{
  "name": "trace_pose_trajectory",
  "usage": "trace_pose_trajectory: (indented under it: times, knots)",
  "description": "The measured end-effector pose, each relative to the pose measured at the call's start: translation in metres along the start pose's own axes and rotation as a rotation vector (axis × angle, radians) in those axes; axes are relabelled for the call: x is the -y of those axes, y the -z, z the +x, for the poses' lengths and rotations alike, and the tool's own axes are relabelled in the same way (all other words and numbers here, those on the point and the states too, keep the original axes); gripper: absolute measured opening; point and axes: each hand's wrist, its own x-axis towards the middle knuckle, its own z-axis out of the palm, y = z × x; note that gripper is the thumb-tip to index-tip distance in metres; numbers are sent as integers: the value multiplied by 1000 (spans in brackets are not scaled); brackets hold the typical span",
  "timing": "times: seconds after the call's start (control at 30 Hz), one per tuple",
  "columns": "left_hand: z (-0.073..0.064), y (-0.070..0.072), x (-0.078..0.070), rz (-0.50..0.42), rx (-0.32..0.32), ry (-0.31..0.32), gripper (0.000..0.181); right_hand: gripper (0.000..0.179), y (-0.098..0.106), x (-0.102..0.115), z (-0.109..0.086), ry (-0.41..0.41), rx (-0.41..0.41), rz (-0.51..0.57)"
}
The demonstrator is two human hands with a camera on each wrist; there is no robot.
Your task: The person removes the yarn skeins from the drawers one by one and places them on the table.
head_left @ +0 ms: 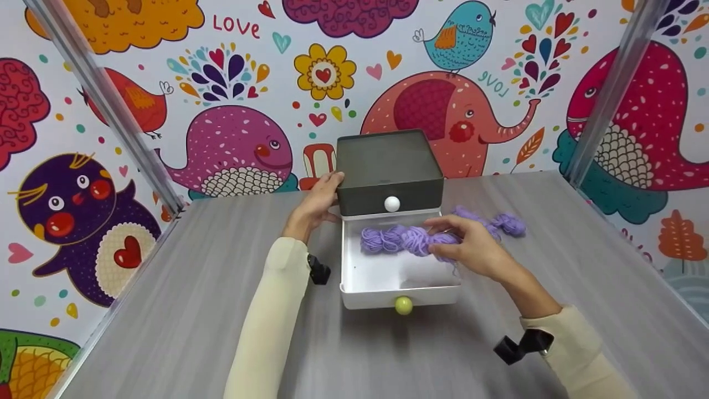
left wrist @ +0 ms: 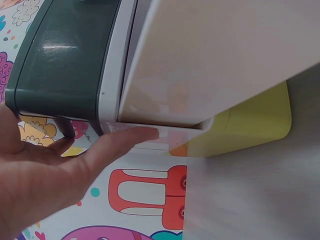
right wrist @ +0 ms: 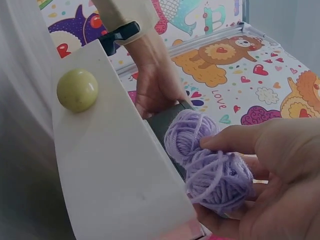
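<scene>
We judge we are mid-placement: our right hand (head_left: 471,249) has its fingers wrapped around the purple yarn skein (head_left: 404,239), which lies across the pulled-out white drawer (head_left: 388,277) with its far end trailing on the table (head_left: 166,310), while our left hand (head_left: 316,208) rests with fingers straight against the side of the dark cabinet (head_left: 388,166). Next likely calls for gathering that trailing end into the drawer. The drawer's far inside stays hidden beneath the cabinet.

Head view looks down across my table toward the far wall; both wrist views sit close, sharing the drawer box (head_left: 388,166).
</scene>
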Motion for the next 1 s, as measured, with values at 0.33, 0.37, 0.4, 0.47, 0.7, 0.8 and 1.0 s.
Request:
trace_pose_trajectory:
  times: [0.33, 0.37, 0.4, 0.47, 0.7, 0.8, 1.0]
  knots:
    - [-1, -1, 1, 9, 3, 0, 62, 45, 17, -10, -5, -63, -76, -9]
    - [-1, -1, 0, 9, 4, -1, 62, 46, 18, -11, -6, -77, -89, -7]
    - [-1, -1, 0, 8, 6, 1, 62, 48, 20, -12, -7, -95, -103, -7]
    - [-1, -2, 0, 5, 9, 3, 62, 50, 22, -15, -9, -129, -127, -8]
    - [-1, -2, -1, 1, 15, -2, 60, 47, 32, -29, -10, -153, -146, 13]
    - [0, -1, 0, 4, 10, 0, 62, 48, 37, -35, -10, -167, -141, 26]
    - [-1, 0, 0, -2, 12, 3, 64, 54, 46, -46, -11, -211, -138, 30]
